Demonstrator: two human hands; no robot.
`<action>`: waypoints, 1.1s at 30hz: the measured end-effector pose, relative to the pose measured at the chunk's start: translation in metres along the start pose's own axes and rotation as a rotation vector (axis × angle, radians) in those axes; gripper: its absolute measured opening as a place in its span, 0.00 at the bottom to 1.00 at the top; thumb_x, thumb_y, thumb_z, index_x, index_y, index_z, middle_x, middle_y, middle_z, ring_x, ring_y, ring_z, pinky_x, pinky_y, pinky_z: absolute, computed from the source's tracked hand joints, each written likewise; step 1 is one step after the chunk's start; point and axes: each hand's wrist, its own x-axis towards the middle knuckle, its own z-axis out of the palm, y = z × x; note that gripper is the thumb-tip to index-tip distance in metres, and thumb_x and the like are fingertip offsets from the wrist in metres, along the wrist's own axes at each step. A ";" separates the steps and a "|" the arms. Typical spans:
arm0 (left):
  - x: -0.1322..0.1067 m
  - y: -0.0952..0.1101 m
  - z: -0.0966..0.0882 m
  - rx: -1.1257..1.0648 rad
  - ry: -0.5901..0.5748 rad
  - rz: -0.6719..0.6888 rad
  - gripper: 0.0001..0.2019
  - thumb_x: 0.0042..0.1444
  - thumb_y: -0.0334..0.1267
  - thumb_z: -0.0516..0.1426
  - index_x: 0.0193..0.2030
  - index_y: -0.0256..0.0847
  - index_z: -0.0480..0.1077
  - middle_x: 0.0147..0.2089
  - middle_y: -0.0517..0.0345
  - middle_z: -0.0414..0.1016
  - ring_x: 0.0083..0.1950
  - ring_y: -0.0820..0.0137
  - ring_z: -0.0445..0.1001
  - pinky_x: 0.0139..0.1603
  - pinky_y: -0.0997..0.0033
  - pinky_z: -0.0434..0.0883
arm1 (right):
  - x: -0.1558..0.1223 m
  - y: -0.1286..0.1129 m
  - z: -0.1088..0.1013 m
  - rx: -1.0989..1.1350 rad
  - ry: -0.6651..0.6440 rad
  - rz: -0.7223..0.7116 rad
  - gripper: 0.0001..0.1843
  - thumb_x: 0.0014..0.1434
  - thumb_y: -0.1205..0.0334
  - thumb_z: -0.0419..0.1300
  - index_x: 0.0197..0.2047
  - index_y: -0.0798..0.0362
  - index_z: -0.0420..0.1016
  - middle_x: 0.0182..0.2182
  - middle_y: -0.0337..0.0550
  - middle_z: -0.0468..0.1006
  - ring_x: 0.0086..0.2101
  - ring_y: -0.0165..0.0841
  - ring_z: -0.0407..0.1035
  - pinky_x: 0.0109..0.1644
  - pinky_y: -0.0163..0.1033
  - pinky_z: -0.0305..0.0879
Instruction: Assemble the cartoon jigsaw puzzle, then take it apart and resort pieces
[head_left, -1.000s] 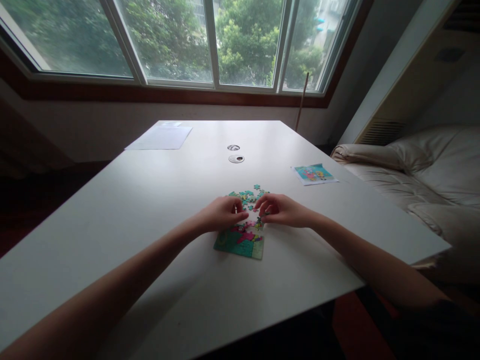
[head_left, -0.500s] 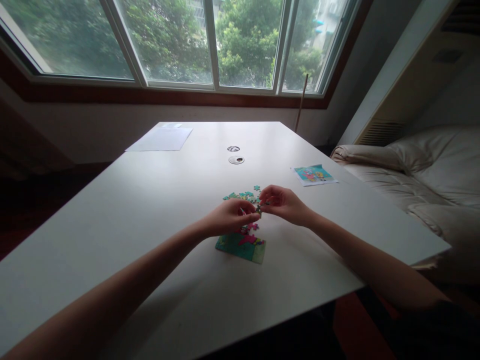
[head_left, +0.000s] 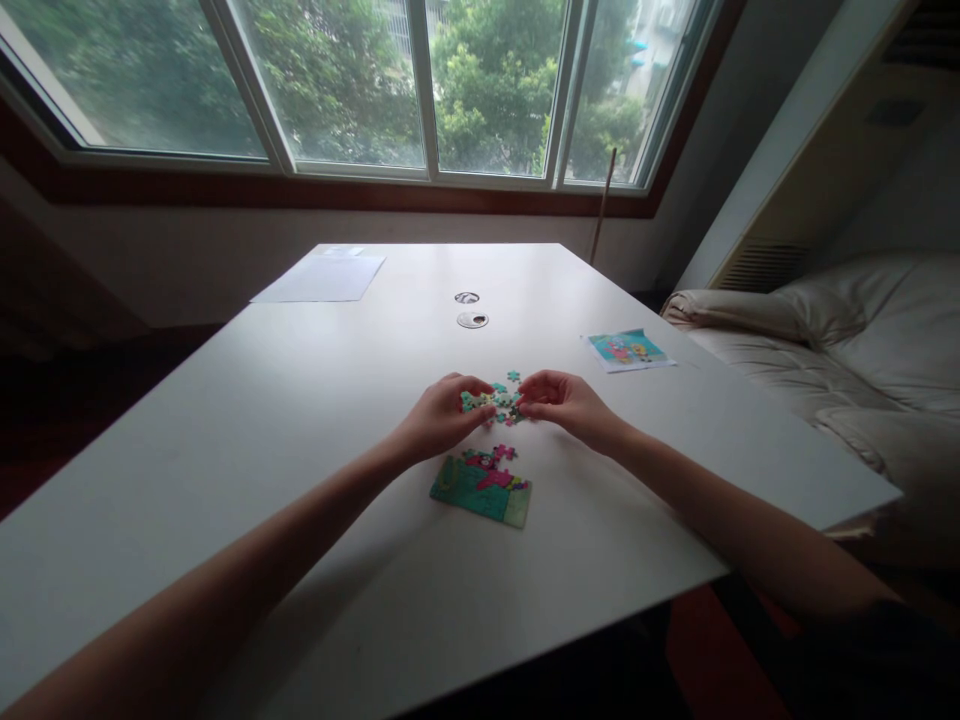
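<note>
left hand (head_left: 439,418) and right hand (head_left: 568,402) part-open, fingers curled, at loose puzzle pieces (head_left: 505,400) on table (head_left: 330,370); hold on any piece cannot be determined. partly assembled puzzle (head_left: 478,491) lies nearer viewer.

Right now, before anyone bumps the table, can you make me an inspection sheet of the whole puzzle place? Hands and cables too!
Surface: white table, with two round fittings in its top.
Job's things: part-built puzzle on the near side; loose puzzle pieces beyond it.
Clutter: white papers at far left; colourful printed picture on the right.
Left hand: at the loose pieces' left side, fingers and thumb apart.
Right hand: at their right side, fingers bent; can't tell whether it holds a piece.
Cables: nothing seen.
Surroundings: window ahead, thin stick below it, pale sofa at right.
</note>
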 end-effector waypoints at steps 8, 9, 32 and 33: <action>-0.005 0.009 0.004 -0.041 -0.128 0.077 0.12 0.53 0.44 0.55 0.32 0.37 0.73 0.28 0.59 0.73 0.26 0.75 0.64 0.27 0.77 0.62 | -0.003 0.002 0.006 0.100 -0.101 0.026 0.17 0.42 0.62 0.68 0.37 0.56 0.71 0.28 0.40 0.78 0.30 0.29 0.72 0.39 0.37 0.68; -0.004 0.009 0.003 -0.039 -0.126 0.083 0.12 0.53 0.44 0.55 0.32 0.37 0.73 0.28 0.59 0.74 0.26 0.75 0.64 0.27 0.77 0.62 | -0.003 0.003 0.006 0.127 -0.108 0.043 0.18 0.42 0.62 0.68 0.37 0.56 0.72 0.29 0.40 0.78 0.31 0.28 0.72 0.39 0.37 0.68; 0.002 -0.005 -0.037 0.523 -0.228 -0.173 0.16 0.50 0.52 0.52 0.27 0.41 0.71 0.27 0.54 0.72 0.26 0.68 0.66 0.23 0.73 0.54 | -0.009 0.008 0.000 -0.953 -0.066 -0.542 0.05 0.54 0.64 0.59 0.36 0.52 0.75 0.36 0.45 0.75 0.40 0.34 0.66 0.46 0.41 0.60; 0.001 -0.003 -0.038 0.524 -0.262 -0.174 0.17 0.48 0.53 0.53 0.26 0.42 0.72 0.27 0.54 0.72 0.26 0.68 0.67 0.23 0.74 0.55 | -0.011 0.008 0.003 -0.960 -0.111 -0.550 0.06 0.55 0.63 0.59 0.36 0.52 0.76 0.36 0.44 0.75 0.39 0.34 0.66 0.46 0.41 0.60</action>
